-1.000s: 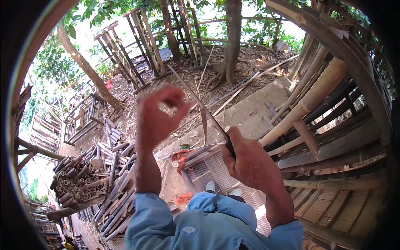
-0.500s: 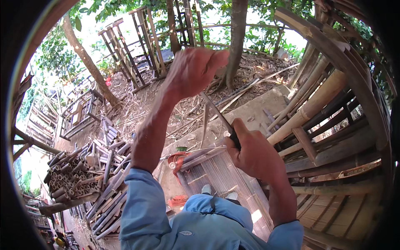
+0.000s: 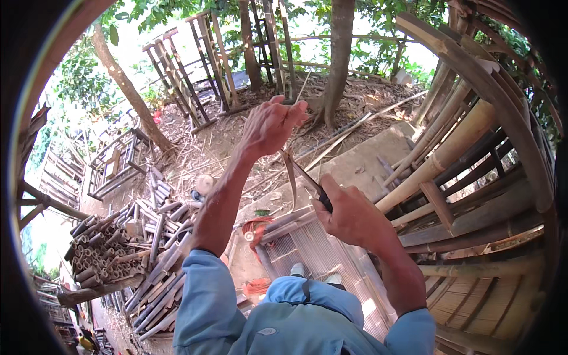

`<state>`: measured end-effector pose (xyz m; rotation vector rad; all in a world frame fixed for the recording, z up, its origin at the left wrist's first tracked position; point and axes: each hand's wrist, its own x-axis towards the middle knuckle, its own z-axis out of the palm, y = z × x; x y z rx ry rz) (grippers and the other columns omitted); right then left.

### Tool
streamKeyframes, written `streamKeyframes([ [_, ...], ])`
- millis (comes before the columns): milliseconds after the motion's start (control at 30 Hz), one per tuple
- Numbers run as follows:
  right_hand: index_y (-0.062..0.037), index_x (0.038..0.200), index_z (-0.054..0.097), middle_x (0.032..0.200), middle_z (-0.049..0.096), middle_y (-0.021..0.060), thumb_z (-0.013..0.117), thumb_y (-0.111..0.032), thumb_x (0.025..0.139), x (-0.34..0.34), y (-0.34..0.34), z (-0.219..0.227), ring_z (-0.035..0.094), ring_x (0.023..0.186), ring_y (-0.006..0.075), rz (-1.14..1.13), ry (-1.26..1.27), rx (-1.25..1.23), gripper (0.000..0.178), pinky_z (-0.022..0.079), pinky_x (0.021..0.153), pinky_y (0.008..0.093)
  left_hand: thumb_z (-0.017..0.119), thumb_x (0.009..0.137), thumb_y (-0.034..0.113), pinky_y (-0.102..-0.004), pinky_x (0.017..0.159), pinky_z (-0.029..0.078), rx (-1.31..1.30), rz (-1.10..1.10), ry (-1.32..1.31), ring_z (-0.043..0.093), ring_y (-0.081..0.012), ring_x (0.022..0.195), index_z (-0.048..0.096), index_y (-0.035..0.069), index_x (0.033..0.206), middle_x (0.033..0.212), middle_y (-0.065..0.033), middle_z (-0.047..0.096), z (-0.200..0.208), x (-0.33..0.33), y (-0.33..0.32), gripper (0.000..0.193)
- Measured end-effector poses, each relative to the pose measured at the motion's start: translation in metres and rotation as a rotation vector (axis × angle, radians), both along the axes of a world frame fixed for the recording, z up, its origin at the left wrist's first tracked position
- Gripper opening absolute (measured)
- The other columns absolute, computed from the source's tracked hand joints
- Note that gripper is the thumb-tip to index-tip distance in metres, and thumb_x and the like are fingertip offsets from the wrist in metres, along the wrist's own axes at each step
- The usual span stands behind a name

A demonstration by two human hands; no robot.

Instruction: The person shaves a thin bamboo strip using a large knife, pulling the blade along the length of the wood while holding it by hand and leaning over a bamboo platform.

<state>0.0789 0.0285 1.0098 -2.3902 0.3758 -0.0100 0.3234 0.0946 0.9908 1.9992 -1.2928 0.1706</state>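
In front of me, my left hand (image 3: 269, 127) is closed on a thin bamboo strip (image 3: 291, 177). One end of the strip sticks up past my fingers, and the other curls down below the hand. My right hand (image 3: 358, 216), lower and to the right, grips the dark handle of a knife (image 3: 310, 181). The blade points up and left toward my left hand, beside the hanging strip. Where blade and strip meet just below my left hand, I cannot tell whether the edge is in the bamboo.
A slatted bamboo panel (image 3: 296, 248) lies by my feet, with orange netting (image 3: 254, 231) at its corner. Cut bamboo pieces (image 3: 112, 254) are heaped at left. A large bamboo frame (image 3: 458, 145) stands close on my right. Tree trunks (image 3: 340, 65) rise ahead.
My left hand has come down, nearer to my right hand. The strip's upper end now shows above it. My right hand has shifted slightly left and down with the knife.
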Motion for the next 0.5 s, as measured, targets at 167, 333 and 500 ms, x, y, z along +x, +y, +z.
streamKeyframes([
  [167,-0.0021,0.113,0.046,0.071,0.062,0.0316,0.059,-0.018,0.093,0.005,-0.003,-0.030,0.062,0.074,0.0548,-0.043,-0.172,-0.337,0.028,0.049,0.065,0.0612,0.059,0.094,0.054,-0.0520,0.117,0.033,-0.151,-0.297,0.260,0.067,-0.0239,0.111,0.079,0.008,0.091,0.090,-0.0130,0.076,0.009,0.005,0.017,0.050],
  [333,-0.0021,0.120,0.053,0.098,0.066,0.0288,0.058,-0.025,0.096,0.023,-0.029,-0.041,0.064,0.085,0.0495,0.053,-0.099,-0.011,0.034,0.052,0.070,0.0539,0.083,0.078,0.020,-0.0454,0.104,0.046,-0.283,-0.318,-0.297,0.066,-0.0218,0.106,0.079,0.016,0.093,0.098,-0.0052,0.075,-0.003,0.004,0.034,0.016],
  [500,-0.0001,0.117,0.055,0.085,0.066,0.0130,0.068,-0.028,0.093,0.034,-0.041,-0.079,0.065,0.066,0.0239,0.064,-0.064,0.217,0.039,0.052,0.059,0.0380,0.081,0.084,0.012,-0.0285,0.086,0.054,-0.287,-0.064,-0.078,0.070,-0.0126,0.092,0.077,0.007,0.095,0.097,-0.0051,0.077,-0.022,-0.004,0.036,0.013],
])
